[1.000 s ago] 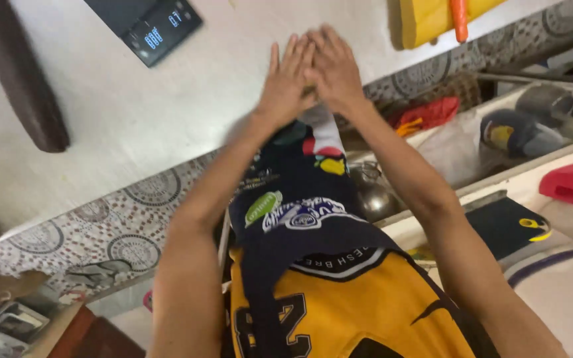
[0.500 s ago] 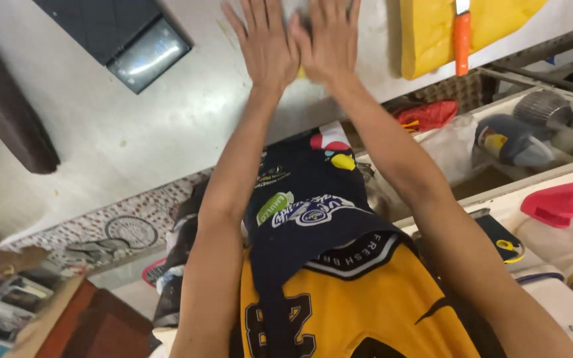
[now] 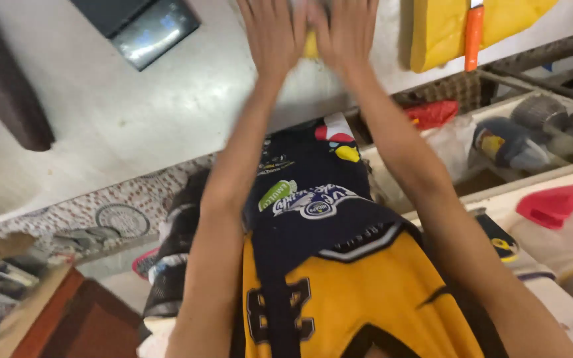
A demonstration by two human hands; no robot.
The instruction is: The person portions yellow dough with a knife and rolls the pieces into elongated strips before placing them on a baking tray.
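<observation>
My arms have stretched further across the pale surface [image 3: 167, 113]. My left hand [image 3: 274, 32] and right hand [image 3: 347, 30] lie flat, fingers spread, pressing a small yellow lump [image 3: 311, 46] between them, near a yellow cloth [image 3: 442, 30].

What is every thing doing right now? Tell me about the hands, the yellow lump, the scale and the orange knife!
left hand: flat, fingers spread, pressing the yellow lump.
right hand: flat, pressing beside the left one.
yellow lump: squashed under both hands, mostly hidden.
scale: untouched on the counter.
orange-handled knife: lying on the yellow board.
</observation>
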